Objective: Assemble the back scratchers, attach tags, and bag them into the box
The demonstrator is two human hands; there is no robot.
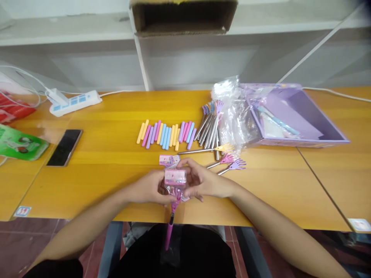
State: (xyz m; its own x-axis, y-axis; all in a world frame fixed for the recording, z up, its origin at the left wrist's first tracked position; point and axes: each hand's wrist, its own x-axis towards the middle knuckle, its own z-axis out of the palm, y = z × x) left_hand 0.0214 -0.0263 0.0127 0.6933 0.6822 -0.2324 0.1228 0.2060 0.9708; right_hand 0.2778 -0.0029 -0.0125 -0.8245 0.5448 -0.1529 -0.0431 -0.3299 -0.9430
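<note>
My left hand [149, 188] is closed on a clear plastic bag with a pink header card [175, 177]. Inside it is a pink hand-shaped back scratcher [174, 204], whose pink grip hangs past the table edge over my lap. My right hand [201, 180] curls around the card's right side, fingers bent and thumb low by the bag. Another pink printed card [166, 160] lies just beyond my hands. Yellow [224, 148], pink [227, 158] and purple [237, 165] hand-shaped scratchers with metal rods lie beyond my right hand.
Several coloured grip sleeves [165, 135] lie in a row beside a bundle of metal-rod scratchers [209, 125]. Clear plastic bags [236, 119] spill against a purple box [313, 112]. A phone [65, 147], power strip [77, 102] and green packet [21, 143] are at left. A cardboard box [182, 33] overhangs the back.
</note>
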